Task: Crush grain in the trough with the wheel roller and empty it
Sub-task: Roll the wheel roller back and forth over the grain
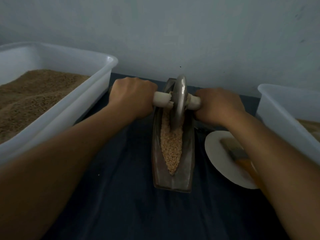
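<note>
Now left hand (132, 97) and right hand (219, 108) grip wheel roller (180, 101) handles over grain (170, 146)

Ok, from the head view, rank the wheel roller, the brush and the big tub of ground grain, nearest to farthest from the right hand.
From the right hand:
1. Wheel roller: gripped by its handle, just to the left.
2. Brush: on the white plate, below the right wrist.
3. Big tub: far left, beyond the left hand.
</note>
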